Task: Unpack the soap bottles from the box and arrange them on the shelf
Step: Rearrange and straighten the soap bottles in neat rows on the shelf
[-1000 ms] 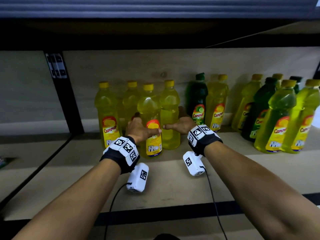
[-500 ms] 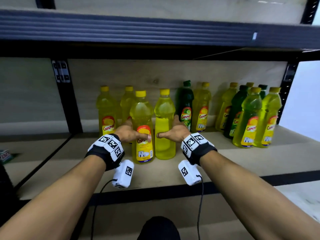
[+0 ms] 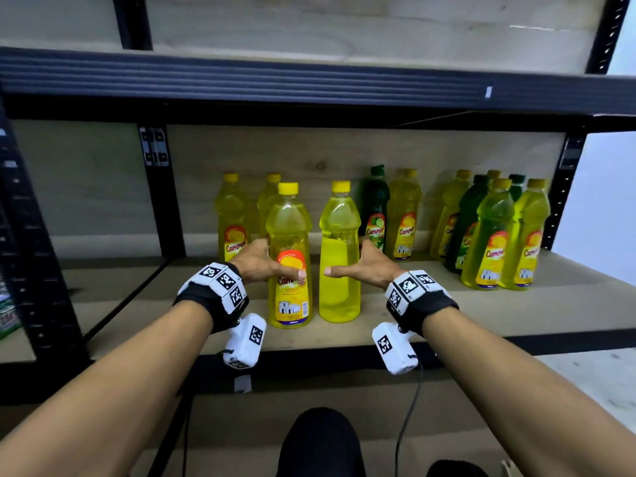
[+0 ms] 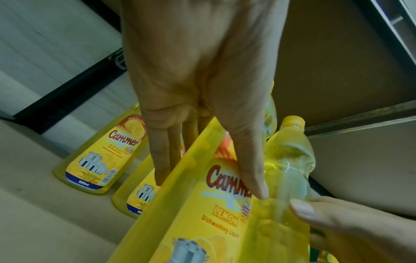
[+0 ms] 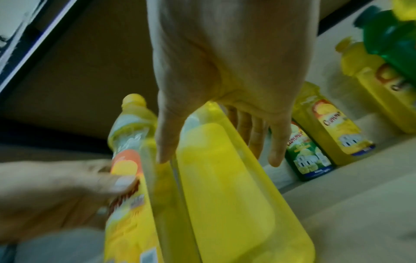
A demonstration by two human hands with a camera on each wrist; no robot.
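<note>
Two yellow soap bottles stand side by side near the front of the wooden shelf (image 3: 413,315). My left hand (image 3: 263,265) holds the labelled bottle (image 3: 289,232) around its middle. Its thumb lies across the label (image 4: 225,186), and its straight fingers (image 4: 166,156) run along the far side. My right hand (image 3: 370,266) holds the bottle (image 3: 339,235) whose plain back faces me, thumb across the front. Its fingers (image 5: 254,135) lie spread behind the bottle's right side. Both bottle bases rest on the board.
Behind stand two more yellow bottles (image 3: 232,218), then a dark green one (image 3: 377,208) and a yellow one (image 3: 404,215). Several yellow and green bottles (image 3: 495,235) cluster at the right. A black upright (image 3: 165,201) bounds the left, a dark beam (image 3: 309,84) runs overhead.
The head view has drawn back and tilted up, showing more of the rack. Both hands stay on their bottles, and a small gap now shows between the two.
</note>
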